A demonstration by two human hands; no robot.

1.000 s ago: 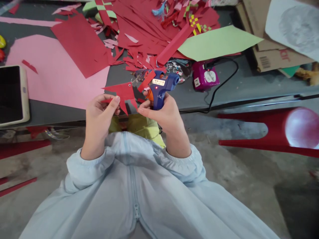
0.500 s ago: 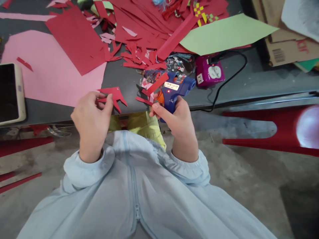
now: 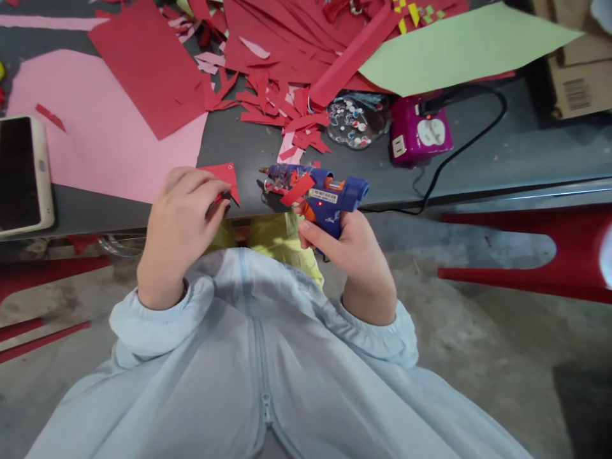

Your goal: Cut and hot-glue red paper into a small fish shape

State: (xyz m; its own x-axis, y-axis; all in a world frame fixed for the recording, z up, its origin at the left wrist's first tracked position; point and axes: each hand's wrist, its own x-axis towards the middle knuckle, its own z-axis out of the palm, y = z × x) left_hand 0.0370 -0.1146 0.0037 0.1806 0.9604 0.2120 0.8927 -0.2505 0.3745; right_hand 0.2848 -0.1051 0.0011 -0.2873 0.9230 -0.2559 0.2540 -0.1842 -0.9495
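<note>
In the head view, my left hand [image 3: 179, 233] is closed, its fingers curled over a red paper cutout [image 3: 224, 173] at the table's front edge. A small eye-like dot marks the cutout's upper corner, and my fingers cover much of it. My right hand [image 3: 356, 248] grips a blue hot glue gun [image 3: 329, 213] with an orange trigger and a lit red light. The gun's nozzle points left, towards the cutout but apart from it. A red paper strip [image 3: 299, 189] lies against the gun's side, and other small scraps cling near its nozzle.
A phone [image 3: 21, 175] lies left on a large pink sheet [image 3: 109, 153]. Red paper scraps [image 3: 272, 102] are heaped behind the gun, near a dish of small beads [image 3: 356, 121]. To the right, a purple power adapter [image 3: 421, 137] has a black cord; a cardboard box [image 3: 581, 89] stands beyond.
The glue gun has tipped down and its nozzle now shows in front of the scraps. My left hand has turned, its fingers covering more of the red cutout. The view has shifted slightly.
</note>
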